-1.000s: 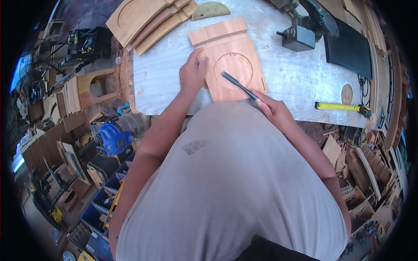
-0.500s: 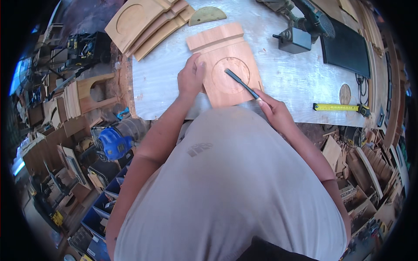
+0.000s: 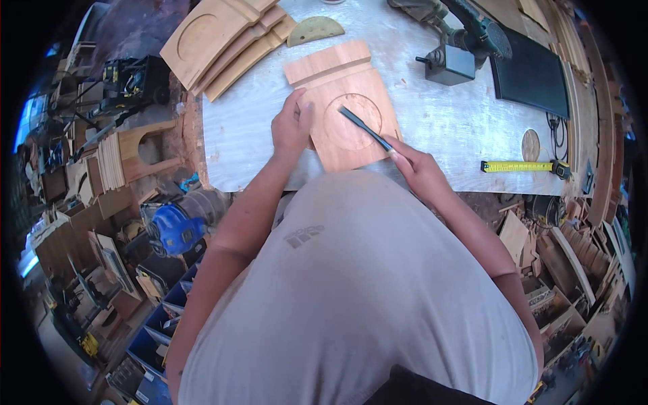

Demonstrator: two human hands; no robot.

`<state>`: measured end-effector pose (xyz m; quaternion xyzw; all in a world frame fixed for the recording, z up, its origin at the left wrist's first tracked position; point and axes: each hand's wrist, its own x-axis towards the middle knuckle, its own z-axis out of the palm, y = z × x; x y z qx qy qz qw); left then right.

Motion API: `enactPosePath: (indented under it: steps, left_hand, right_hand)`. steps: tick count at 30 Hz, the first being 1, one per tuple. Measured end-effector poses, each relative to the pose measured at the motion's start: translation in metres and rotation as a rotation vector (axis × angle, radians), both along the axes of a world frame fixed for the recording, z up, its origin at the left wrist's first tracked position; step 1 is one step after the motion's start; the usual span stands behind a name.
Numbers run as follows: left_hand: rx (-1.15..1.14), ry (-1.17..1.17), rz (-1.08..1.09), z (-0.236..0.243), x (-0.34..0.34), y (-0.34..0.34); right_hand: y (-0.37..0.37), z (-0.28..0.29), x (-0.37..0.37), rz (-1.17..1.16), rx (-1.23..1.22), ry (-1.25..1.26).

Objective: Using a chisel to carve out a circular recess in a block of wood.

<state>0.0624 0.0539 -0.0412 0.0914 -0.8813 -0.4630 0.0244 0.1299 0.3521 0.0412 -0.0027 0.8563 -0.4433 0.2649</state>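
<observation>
A pale reddish wooden board [image 3: 341, 155] with a grooved band across its far end and a shallow round recess [image 3: 347, 138] lies at the bench's near edge. My left hand [image 3: 289, 127] has its fingers closed on the board's left edge. In my right hand [image 3: 410, 162], at the board's lower right corner, is a dark flat-bladed chisel [image 3: 361, 125], slanting up and left, its tip over the upper left part of the recess.
Stacked profiled boards [image 3: 196, 47] and a half-round piece [image 3: 314, 30] sit back left on the bench [image 3: 243, 135]. A power tool [image 3: 489, 37], dark box [image 3: 445, 67], black screen [image 3: 526, 74] and yellow tape measure [image 3: 520, 167] are rightward. A blue machine [image 3: 175, 229] stands below left.
The board and both hands appear slightly lower and leftward in the picture, along with the bench. The chisel tip has moved toward the recess's far part; both grips are unchanged.
</observation>
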Motion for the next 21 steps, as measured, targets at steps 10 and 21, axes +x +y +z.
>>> enactPosePath:
  steps: [10, 21]
  left_hand:
    - [0.009, 0.114, -0.039, -0.003, -0.002, -0.002]
    - [-0.064, 0.077, -0.044, -0.007, -0.001, 0.001]
  right_hand:
    - [-0.006, 0.004, -0.002, 0.007, -0.002, -0.051]
    - [0.0, -0.007, 0.008, -0.018, -0.04, -0.029]
